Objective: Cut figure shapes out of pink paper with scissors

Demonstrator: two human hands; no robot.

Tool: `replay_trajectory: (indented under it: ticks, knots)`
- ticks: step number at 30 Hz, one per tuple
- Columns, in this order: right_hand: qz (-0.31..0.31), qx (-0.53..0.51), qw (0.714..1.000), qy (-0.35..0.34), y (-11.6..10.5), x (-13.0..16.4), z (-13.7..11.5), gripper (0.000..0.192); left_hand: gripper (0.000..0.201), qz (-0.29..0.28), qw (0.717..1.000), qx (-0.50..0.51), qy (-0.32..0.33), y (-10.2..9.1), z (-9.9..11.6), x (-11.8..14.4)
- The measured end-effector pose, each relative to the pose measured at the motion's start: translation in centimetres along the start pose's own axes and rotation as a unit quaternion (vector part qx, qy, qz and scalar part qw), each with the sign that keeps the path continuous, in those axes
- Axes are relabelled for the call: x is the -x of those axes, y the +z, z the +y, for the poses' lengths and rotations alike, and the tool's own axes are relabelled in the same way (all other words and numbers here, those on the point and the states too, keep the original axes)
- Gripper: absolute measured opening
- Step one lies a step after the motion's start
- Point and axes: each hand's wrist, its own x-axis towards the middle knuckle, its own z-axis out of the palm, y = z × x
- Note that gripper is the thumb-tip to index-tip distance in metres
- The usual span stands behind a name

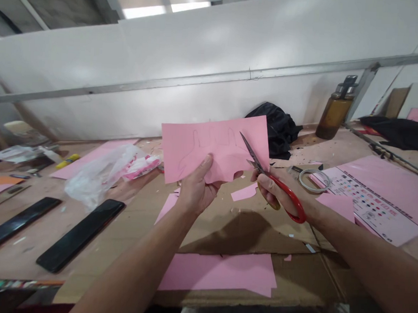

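A pink sheet of paper (174, 145) with a pencilled hand outline is raised above the cardboard. My left hand (199, 186) grips it at the lower middle, thumb on the front face. My right hand (276, 189) is closed on red-handled scissors (296, 206). Their blades are slightly apart and overlap the sheet's right part, pointing up and to the left. A notch shows in the paper's lower edge near the scissors. Beneath lie a cut pink scrap (245, 192) and a pink strip (219, 273) on the cardboard (135, 260).
Two black phones (80, 236) lie to the left, near a crumpled clear plastic bag (101, 173). At the back stand a black cloth bundle (276, 130) and an amber bottle (335, 110). A tape roll (314, 181) and a printed paper pack (376, 200) are at right.
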Motion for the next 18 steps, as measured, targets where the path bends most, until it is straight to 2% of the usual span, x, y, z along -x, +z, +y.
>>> replay_trajectory:
  ticks: [6,13,18]
  knots:
    - [0.012,0.021,1.000,-0.004,-0.2,-0.3,0.2,0.050,0.055,0.039,0.999,0.012,-0.001,0.7,0.3,0.1]
    - [0.007,0.020,1.000,-0.019,-0.3,-0.3,0.0,0.043,0.042,0.018,0.999,-0.034,0.002,0.8,0.8,0.0]
    - [-0.003,0.007,1.000,-0.027,-0.2,-0.4,0.0,0.042,0.036,0.033,0.998,-0.059,-0.006,0.9,1.1,0.0]
